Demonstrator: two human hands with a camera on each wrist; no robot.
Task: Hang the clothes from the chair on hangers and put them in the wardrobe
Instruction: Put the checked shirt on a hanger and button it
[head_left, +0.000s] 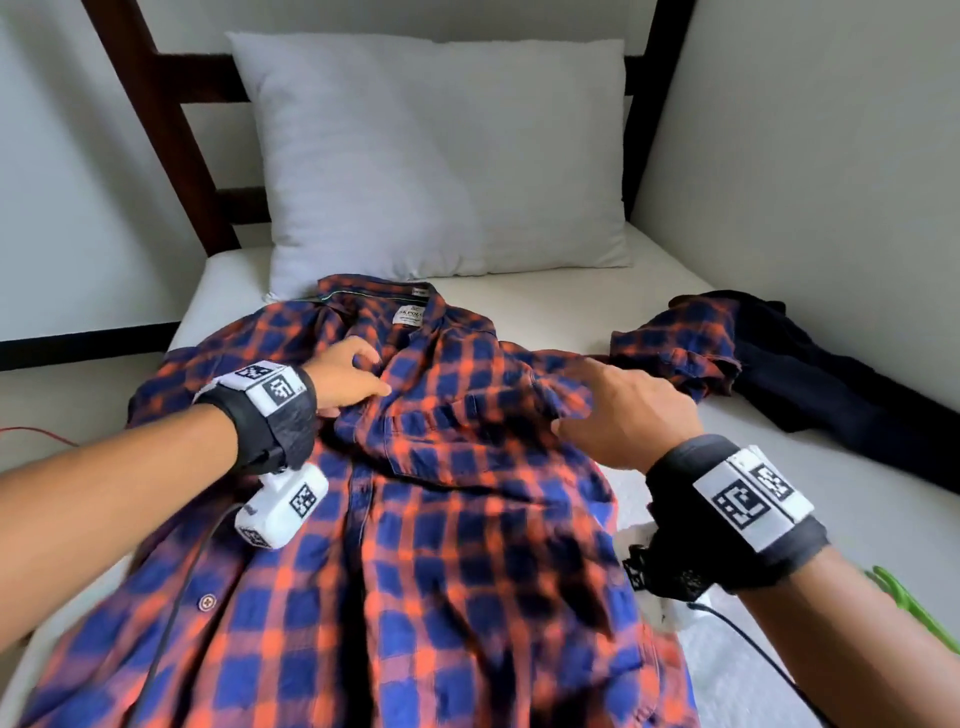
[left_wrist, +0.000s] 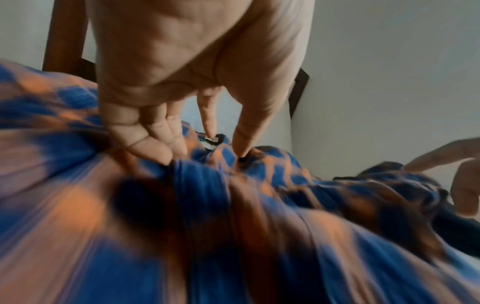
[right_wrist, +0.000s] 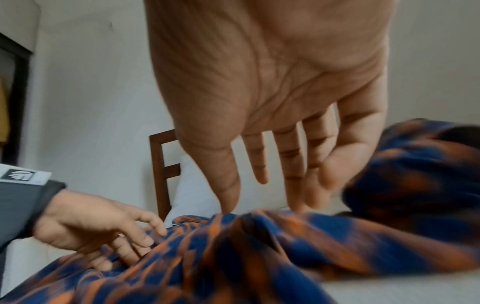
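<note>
Head view
Shirt (head_left: 405, 493): I have it spread face-up on the bed (head_left: 597, 306), collar toward the pillow (head_left: 441, 156), so the neck opening is easy to reach for a hanger.
Left hand (head_left: 348, 374): my fingers are bent down onto the cloth just below the collar, at the placket; I judge this pins or gathers the front so it stays put.
Right hand (head_left: 623, 415): fingers spread and fairly straight over the shoulder and chest pocket, holding nothing, placed to smooth or lift that side.
Sleeve (head_left: 675, 348): bunched to the right, lying against dark clothes (head_left: 831, 395) by the wall.
Hanger (head_left: 914, 608): a green piece at the right edge, near my right forearm; I take it for the hanger, kept within reach.

Left wrist view
Left hand (left_wrist: 182, 92): three fingers curl into a fold of the shirt (left_wrist: 233, 226), forefinger and thumb point down at the collar. Whether the cloth is truly pinched I cannot tell; the frame is blurred.
Right hand (left_wrist: 457, 170): only fingertips show at the edge, apart.

Right wrist view
Right hand (right_wrist: 272, 102): palm wide, fingers apart, tips just above or touching the shirt (right_wrist: 259, 257); nothing gripped.
Left hand (right_wrist: 98, 224): fingers bent into the cloth.
Stage: the shirt is not yet on a hanger; the wardrobe is not in view.
</note>
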